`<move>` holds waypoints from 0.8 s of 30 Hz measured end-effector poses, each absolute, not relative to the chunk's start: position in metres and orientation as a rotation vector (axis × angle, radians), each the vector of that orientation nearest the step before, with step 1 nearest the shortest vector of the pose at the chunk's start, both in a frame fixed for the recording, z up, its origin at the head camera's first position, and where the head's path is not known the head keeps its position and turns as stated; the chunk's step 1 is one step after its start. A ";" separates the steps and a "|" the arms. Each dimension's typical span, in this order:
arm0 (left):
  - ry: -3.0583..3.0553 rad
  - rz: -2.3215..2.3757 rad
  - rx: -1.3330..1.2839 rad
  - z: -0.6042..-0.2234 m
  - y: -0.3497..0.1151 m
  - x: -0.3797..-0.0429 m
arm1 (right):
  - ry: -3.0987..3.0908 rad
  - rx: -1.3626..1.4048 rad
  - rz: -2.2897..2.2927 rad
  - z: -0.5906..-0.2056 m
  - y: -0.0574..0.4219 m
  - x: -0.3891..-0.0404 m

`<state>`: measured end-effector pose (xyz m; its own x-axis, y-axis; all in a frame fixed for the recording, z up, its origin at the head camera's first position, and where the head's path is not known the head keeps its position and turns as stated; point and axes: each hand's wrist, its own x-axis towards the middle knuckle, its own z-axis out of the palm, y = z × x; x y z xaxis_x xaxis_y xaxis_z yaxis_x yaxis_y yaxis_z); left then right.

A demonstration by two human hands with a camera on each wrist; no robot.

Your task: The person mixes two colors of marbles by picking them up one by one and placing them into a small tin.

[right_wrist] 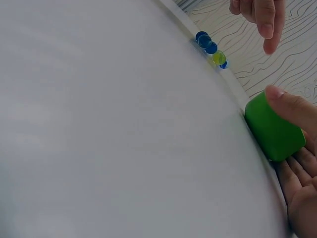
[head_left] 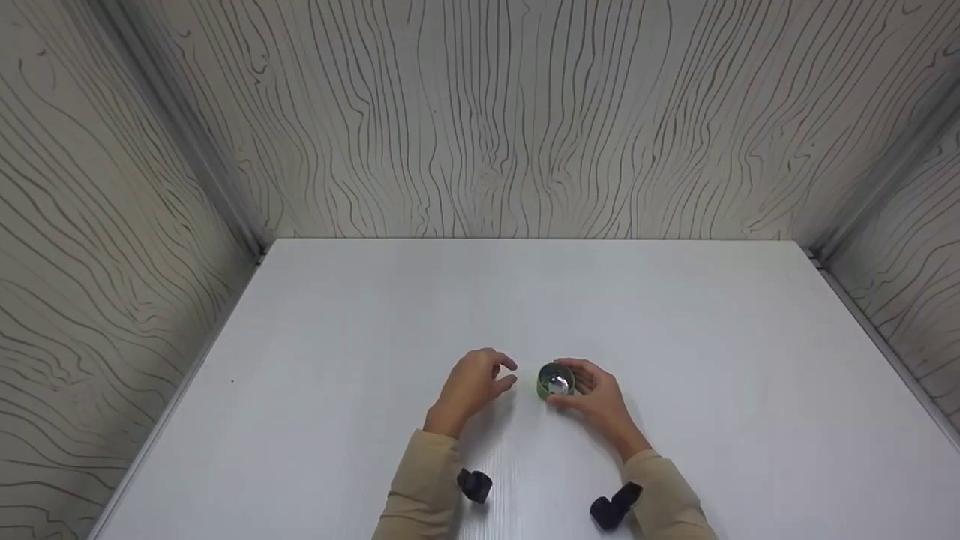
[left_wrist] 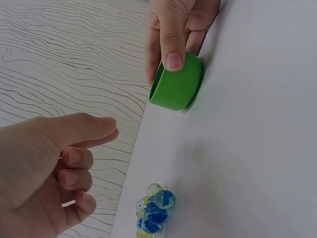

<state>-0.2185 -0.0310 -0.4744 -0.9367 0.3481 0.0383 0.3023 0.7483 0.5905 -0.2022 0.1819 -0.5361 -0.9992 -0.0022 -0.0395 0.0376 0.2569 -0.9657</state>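
Note:
My right hand [head_left: 598, 399] holds a small green cup [head_left: 543, 390] upright on the white table, thumb on the near side and fingers round the far side. Shiny glints show inside the cup in the head view. Left of it, my left hand [head_left: 471, 384] hovers with its thumb and index finger extended toward the cup and a gap between their tips. Its other fingers are loosely curled, and nothing shows between them. Several blue, yellow and clear glass marbles [left_wrist: 156, 213] lie clustered on the table near the left hand; the head view does not show them.
The white table [head_left: 337, 322] spreads around both hands. Wood-grain patterned panels [head_left: 480, 120] stand behind it and at both sides. A black wrist camera [head_left: 475, 486] sits on the left sleeve, and another black camera [head_left: 615, 507] on the right sleeve.

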 end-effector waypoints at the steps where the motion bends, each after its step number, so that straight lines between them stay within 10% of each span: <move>1: 2.867 0.948 0.526 -0.474 -0.031 -0.218 | 2.467 0.034 -1.894 -0.536 0.182 -0.202; 24: 2.853 0.990 0.491 -0.480 -0.054 -0.214 | 2.445 0.057 -1.904 -0.541 0.183 -0.204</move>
<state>-0.2136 -0.0538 -0.4797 -0.9452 0.3253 0.0267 0.2720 0.7397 0.6156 -0.2039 0.1825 -0.5405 -0.9984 0.0032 -0.0558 0.0549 0.2451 -0.9679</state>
